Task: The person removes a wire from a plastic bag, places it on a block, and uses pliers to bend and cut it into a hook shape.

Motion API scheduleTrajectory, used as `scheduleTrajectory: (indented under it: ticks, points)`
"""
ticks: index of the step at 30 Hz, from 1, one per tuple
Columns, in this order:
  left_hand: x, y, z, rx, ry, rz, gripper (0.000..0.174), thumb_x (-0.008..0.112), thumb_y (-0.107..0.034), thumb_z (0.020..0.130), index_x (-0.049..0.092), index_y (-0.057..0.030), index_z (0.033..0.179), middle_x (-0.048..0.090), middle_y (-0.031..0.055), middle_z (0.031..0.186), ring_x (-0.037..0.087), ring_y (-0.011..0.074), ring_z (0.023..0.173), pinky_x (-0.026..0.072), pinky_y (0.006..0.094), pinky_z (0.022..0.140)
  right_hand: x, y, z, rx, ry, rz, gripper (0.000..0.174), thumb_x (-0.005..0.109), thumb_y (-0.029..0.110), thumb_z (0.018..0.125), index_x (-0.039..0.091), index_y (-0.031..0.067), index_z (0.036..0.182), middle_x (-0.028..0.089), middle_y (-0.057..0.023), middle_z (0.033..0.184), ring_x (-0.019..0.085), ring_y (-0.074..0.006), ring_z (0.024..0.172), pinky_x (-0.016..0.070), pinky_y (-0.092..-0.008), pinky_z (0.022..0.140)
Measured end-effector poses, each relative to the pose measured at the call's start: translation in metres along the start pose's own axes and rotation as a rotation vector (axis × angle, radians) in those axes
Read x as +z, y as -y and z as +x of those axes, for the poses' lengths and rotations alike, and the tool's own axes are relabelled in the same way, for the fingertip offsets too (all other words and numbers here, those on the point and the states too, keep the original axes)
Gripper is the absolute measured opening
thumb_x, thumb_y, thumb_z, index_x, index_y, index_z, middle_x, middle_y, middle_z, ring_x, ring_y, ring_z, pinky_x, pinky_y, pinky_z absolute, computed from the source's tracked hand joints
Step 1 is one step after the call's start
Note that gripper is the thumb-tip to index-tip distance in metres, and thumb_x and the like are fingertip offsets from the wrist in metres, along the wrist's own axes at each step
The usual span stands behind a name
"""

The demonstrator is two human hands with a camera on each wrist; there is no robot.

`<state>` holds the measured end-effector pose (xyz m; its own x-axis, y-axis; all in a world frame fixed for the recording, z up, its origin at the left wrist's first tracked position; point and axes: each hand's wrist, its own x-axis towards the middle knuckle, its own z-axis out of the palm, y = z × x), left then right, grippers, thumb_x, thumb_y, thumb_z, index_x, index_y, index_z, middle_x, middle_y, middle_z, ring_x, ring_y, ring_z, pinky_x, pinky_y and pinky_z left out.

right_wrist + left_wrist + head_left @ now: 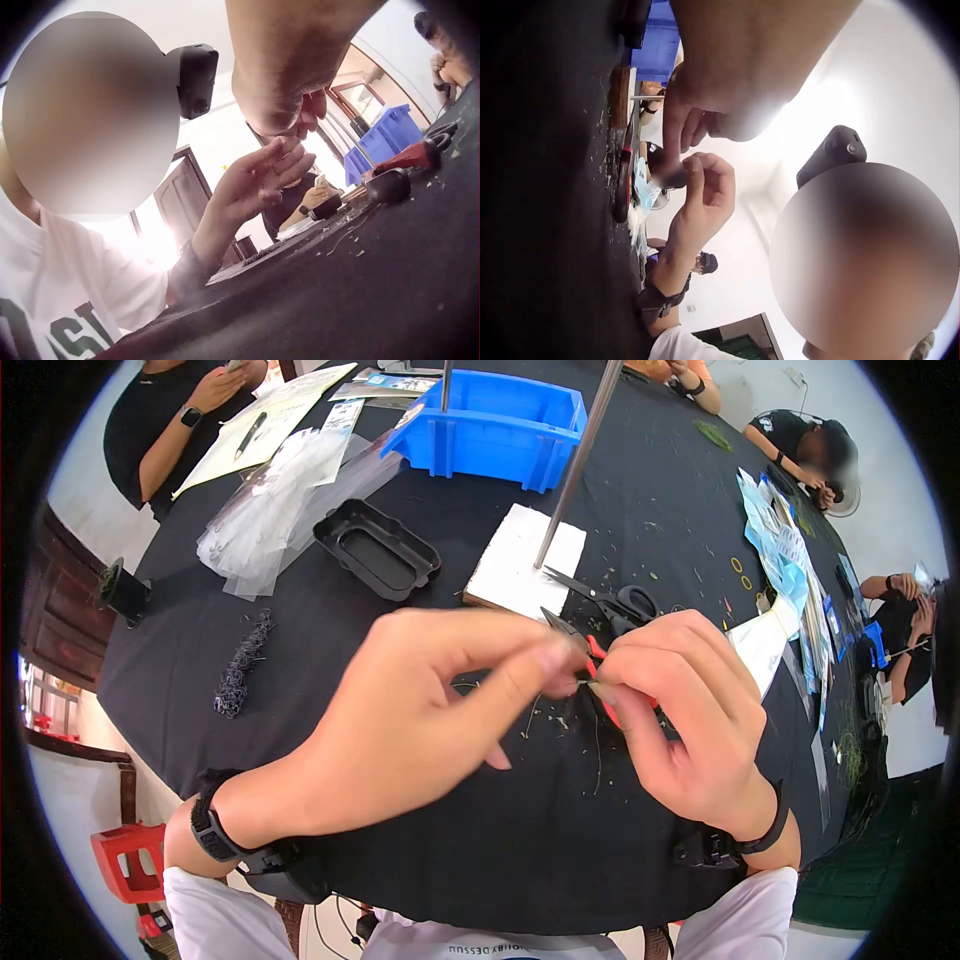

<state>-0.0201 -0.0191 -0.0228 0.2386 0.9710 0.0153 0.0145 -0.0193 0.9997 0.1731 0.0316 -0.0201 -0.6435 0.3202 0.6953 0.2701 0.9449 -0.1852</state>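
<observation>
Both hands are raised over the table with their fingertips close together. My left hand (430, 710) brings thumb and forefinger together, and my right hand (680, 710) pinches a thin, pale green strand (587, 682) that runs between the two hands' fingertips. Its ends are too small to make out. Behind the fingers lie red-handled cutters (594, 647), partly covered by the hands; black scissors (615, 602) lie just beyond. The left wrist view shows my right hand (705, 195) with thumb and forefinger meeting; the right wrist view shows my left hand (259, 180).
A white block (515, 555) bears a metal rod (580, 470). Behind stand a black tray (375, 550) and a blue bin (490, 430). A dark wire bundle (243, 665) and plastic sleeves (265, 510) lie left, packets (775, 550) right. Other people sit around the table.
</observation>
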Motion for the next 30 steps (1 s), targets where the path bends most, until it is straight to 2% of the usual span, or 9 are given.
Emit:
scheduleTrajectory:
  ticks: [1,2,5,8,11,17,23,26,30]
  points:
    - [0.0,0.001,-0.001,-0.034,0.035,0.115,0.026,0.05,-0.017,0.094,0.063,0.0049,0.103,0.063,0.0121,0.092,0.063,0.0132,0.084,0.0542,0.0206,0.05,0.0,0.0,0.0,0.005,0.004,0.013,0.022,0.065,-0.01,0.062,0.058,-0.0019,0.081,0.058,-0.012,0.075,0.055,-0.0268,0.065,0.0447,-0.0328,0.058]
    - [0.002,0.004,-0.001,-0.006,0.026,0.118,0.022,0.052,-0.014,0.093,0.064,0.0037,0.1,0.061,0.0086,0.086,0.058,0.0086,0.074,0.0471,0.0167,0.047,0.001,0.0,-0.001,0.013,0.01,0.031,0.021,0.065,-0.011,0.063,0.058,-0.0021,0.08,0.058,-0.0124,0.075,0.055,-0.0268,0.065,0.0447,-0.0325,0.059]
    - [0.0,0.0,0.0,0.039,0.08,0.214,0.02,0.052,-0.01,0.092,0.065,0.0046,0.097,0.06,0.0086,0.086,0.053,0.0075,0.069,0.0429,0.0188,0.048,0.003,-0.001,-0.001,0.053,0.033,0.094,0.021,0.063,-0.013,0.064,0.057,-0.0021,0.08,0.058,-0.0127,0.075,0.055,-0.0265,0.065,0.0446,-0.0317,0.059]
    - [0.0,0.012,0.002,0.098,0.08,0.194,0.018,0.053,-0.007,0.09,0.066,0.0051,0.094,0.06,0.0073,0.082,0.05,0.0064,0.066,0.0396,0.0212,0.052,0.003,0.0,-0.001,0.129,0.067,0.148,0.021,0.063,-0.013,0.064,0.057,-0.0018,0.081,0.058,-0.0126,0.076,0.055,-0.026,0.067,0.0445,-0.0311,0.059]
    - [0.0,0.007,0.002,-0.002,0.09,0.173,0.018,0.054,-0.007,0.089,0.067,0.0047,0.089,0.06,0.0049,0.075,0.049,0.0055,0.063,0.039,0.0227,0.054,0.0,-0.002,-0.001,0.18,0.122,0.192,0.021,0.064,-0.012,0.065,0.057,-0.0014,0.081,0.058,-0.0125,0.077,0.056,-0.0259,0.069,0.0446,-0.0309,0.06]
    - [-0.003,0.0,0.003,-0.151,0.105,0.146,0.018,0.056,-0.009,0.089,0.068,0.0034,0.09,0.063,0.0026,0.071,0.045,0.0024,0.06,0.0363,0.0208,0.053,0.002,-0.008,-0.003,0.118,0.141,0.233,0.021,0.065,-0.008,0.069,0.056,0.0007,0.086,0.054,-0.0108,0.078,0.056,-0.0275,0.071,0.0457,-0.0338,0.061]
    - [-0.002,0.011,0.003,-0.041,0.084,0.169,0.017,0.057,-0.009,0.088,0.069,0.0029,0.087,0.059,-0.0005,0.066,0.041,0.0005,0.057,0.0306,0.0197,0.049,0.004,-0.008,-0.004,0.106,0.129,0.242,0.018,0.066,-0.008,0.067,0.058,-0.0002,0.081,0.059,-0.0111,0.078,0.058,-0.0276,0.072,0.0474,-0.0339,0.066]
    - [0.0,0.003,0.002,-0.101,0.053,0.148,0.017,0.058,-0.009,0.087,0.069,0.0028,0.084,0.055,-0.0026,0.061,0.039,0.0,0.052,0.0269,0.0195,0.045,0.003,-0.009,-0.005,0.167,0.155,0.268,0.019,0.066,-0.007,0.068,0.058,0.0005,0.084,0.059,-0.011,0.08,0.059,-0.0277,0.072,0.0474,-0.0335,0.066]
    - [0.002,0.006,0.002,-0.088,-0.021,0.114,0.02,0.056,-0.011,0.087,0.068,0.0038,0.083,0.05,-0.0038,0.056,0.034,0.0002,0.045,0.0219,0.02,0.041,0.002,-0.01,-0.007,0.328,0.173,0.225,0.022,0.067,-0.001,0.072,0.055,0.0008,0.09,0.055,-0.0097,0.079,0.055,-0.0276,0.072,0.0451,-0.0352,0.063]
